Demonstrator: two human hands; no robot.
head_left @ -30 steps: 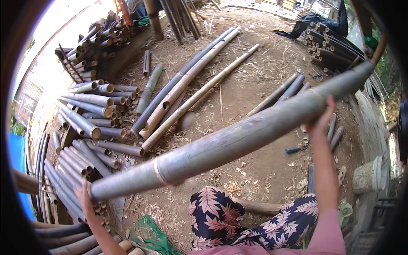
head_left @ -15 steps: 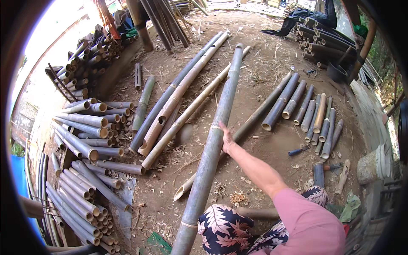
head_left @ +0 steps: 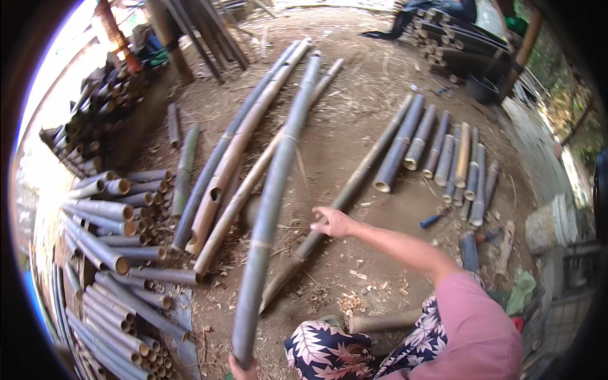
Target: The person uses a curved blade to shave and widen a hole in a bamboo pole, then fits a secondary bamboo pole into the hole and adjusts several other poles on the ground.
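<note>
A long grey-green bamboo pole (head_left: 273, 190) slants across the middle, its far end over a pale thinner pole (head_left: 237, 201). At the bottom edge my left hand (head_left: 243, 368) is closed round the near end of the grey pole; only part of the hand shows. My right hand (head_left: 335, 223) is off that pole, to its right, fingers loosely bent and apart. Below it in the picture runs another slim bamboo pole (head_left: 354, 187) on the ground; whether the fingers touch it I cannot tell.
Left are stacks of cut bamboo (head_left: 104, 212) and a notched pole (head_left: 221, 180). Short bamboo lengths (head_left: 396, 144) lie in a row at right, near a blue-handled tool (head_left: 432, 220). A whitish bucket (head_left: 550, 225) stands far right. Shavings (head_left: 350, 303) litter the earth near my knees.
My right hand has let go of the grey bamboo pole and moved slightly down beside it. The pole's near end has come into view with my left hand on it. The view has shifted.
</note>
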